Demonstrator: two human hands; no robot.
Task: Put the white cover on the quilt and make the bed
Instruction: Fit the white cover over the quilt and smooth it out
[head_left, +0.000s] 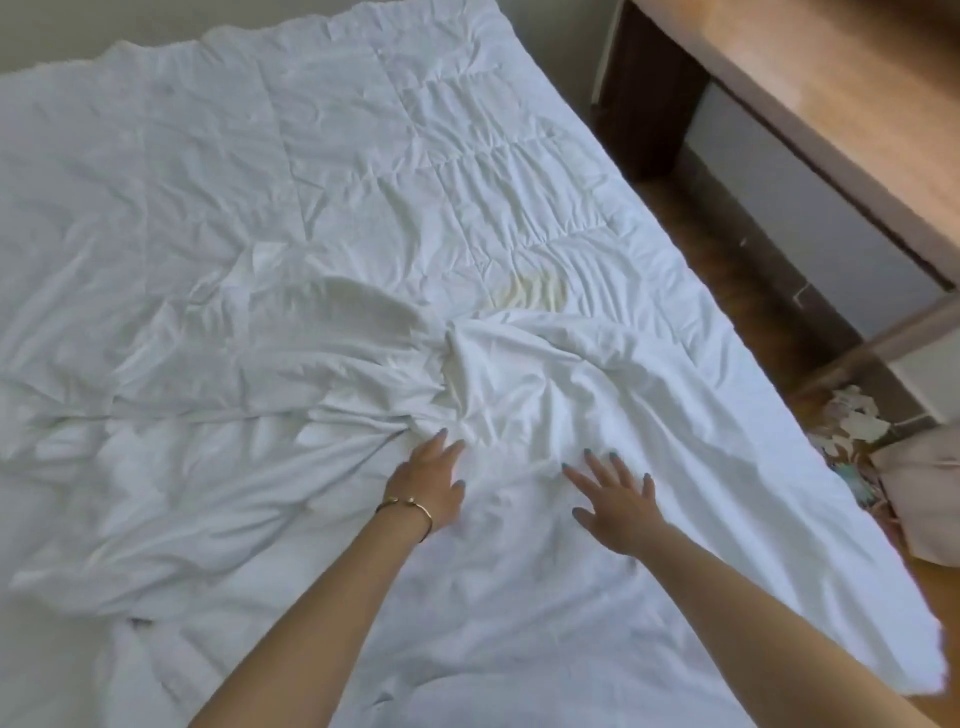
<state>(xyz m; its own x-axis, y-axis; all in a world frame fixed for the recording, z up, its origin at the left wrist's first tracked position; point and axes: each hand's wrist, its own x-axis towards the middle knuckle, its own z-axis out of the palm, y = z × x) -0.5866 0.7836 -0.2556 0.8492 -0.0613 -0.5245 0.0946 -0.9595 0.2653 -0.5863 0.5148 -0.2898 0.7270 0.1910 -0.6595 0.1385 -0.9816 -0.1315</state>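
Two hands flat on white cover (519, 597), head view only. Left hand (434, 480) with bracelet (410, 506) at wrist, fingers (441, 447) straight, pressing cover near bunched folds, gripping nothing. Right hand (615, 501) just beside it, fingers (597, 462) spread, palm down on cover, holding nothing. Cover crumpled over near half of bed, edge hanging off right side. Quilt (441, 156) with stitched squares spread beyond, partly under cover. Wooden bench (831, 104) at upper right, well apart. Wooden floor (727, 249) between bed and bench. Pale bag (919, 488) on floor at right.
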